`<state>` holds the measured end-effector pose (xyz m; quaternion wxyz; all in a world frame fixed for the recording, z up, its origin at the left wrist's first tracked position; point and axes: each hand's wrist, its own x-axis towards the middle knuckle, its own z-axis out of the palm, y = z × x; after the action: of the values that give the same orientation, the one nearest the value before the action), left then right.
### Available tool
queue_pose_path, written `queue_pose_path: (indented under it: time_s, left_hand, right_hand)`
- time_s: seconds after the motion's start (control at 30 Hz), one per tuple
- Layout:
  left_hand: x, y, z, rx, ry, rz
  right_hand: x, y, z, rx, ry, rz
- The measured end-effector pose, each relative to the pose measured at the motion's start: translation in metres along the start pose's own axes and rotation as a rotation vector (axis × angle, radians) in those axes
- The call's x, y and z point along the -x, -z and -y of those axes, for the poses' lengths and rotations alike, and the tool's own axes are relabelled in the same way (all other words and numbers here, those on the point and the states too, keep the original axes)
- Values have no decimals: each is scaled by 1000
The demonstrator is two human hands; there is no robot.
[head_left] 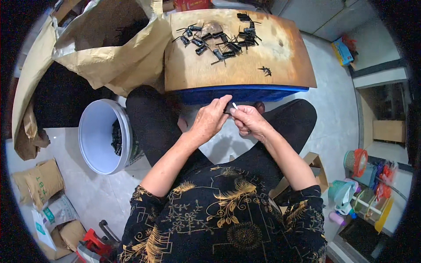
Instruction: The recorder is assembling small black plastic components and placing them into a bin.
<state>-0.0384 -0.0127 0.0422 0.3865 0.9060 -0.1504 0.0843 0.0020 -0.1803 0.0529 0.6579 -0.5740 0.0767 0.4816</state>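
Note:
Close together over my lap, my left hand [209, 119] and my right hand [250, 120] meet just in front of the board's near edge. The left fingers close around a small black part [228, 107], mostly covered by them. Between the thumb and finger of my right hand sits a small white stick-like piece [235, 105], its tip poking up beside the black part. Whether the two pieces touch cannot be seen. Beyond my hands, a wooden board [188, 72] bears a spread of small black plastic parts [228, 41] with thin prongs. A smaller cluster of tiny black pieces [265, 70] lies nearer its right side.
A blue crate [245, 93] stands under the board. To the left are a big open brown paper sack [118, 61] and a white bucket [94, 153] with black parts inside. Brown packages [44, 182] lie at lower left. An open cardboard box [318, 171] is by my right elbow.

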Motion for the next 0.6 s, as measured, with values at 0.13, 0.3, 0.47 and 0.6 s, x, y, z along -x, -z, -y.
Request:
queue_pose_path:
  time_s: [0.13,0.3,0.47,0.6]
  left_hand:
    - [-3,-10,6,280,244,-16]
    - [-5,-12,9,583,554,73]
    - [-5,-11,14,676,632,100]
    - [-4,-16,21,690,660,108]
  right_hand:
    - [-8,4,-7,51,118,-29]
    - [-19,7,-17,378,440,-44]
    - [-30,6,-23,617,501,-101]
    - [-34,2,-19,678,565,-109]
